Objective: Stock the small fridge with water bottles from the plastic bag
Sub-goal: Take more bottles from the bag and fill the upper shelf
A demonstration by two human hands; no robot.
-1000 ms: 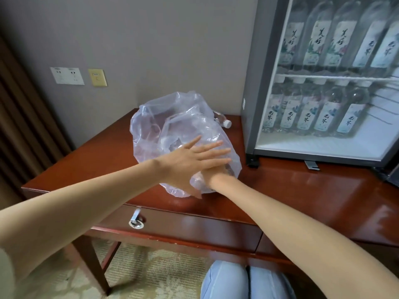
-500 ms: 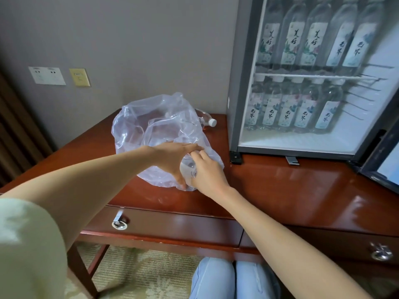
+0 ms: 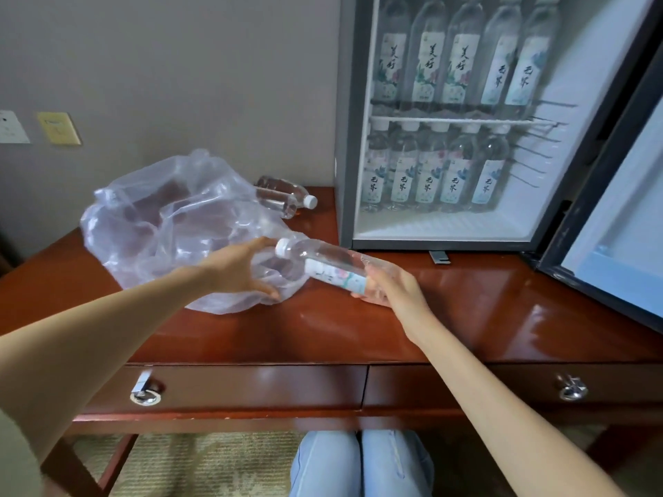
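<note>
With the fridge (image 3: 448, 238) door swung open on my right, I have one water bottle (image 3: 324, 265) clear of the plastic bag (image 3: 161, 238), lying sideways over the surface (image 3: 358, 328), cap toward the bag. My right hand (image 3: 393, 290) is closed around its base end. My left hand (image 3: 238, 270) is loosely curled on the bag's near edge, pinning the film down; no bottle in it.

Progress, as I judge it: mostly done. Top shelf holds a full-looking front row of five bottles, lower shelf another five standing upright, with bare floor in front of them and a gap on the right. The bag looks slack and nearly empty; I can't tell if anything is left inside. Two more bottles (image 3: 283, 195) lie on the surface behind the bag, beside the fridge wall, so those plus the one in hand remain.

Labels: white with a floral print and vertical Chinese characters. Three upper-left bottles read 美好. The others carry a different two-character mark I can't read surely. The held bottle's label is blurred.
</note>
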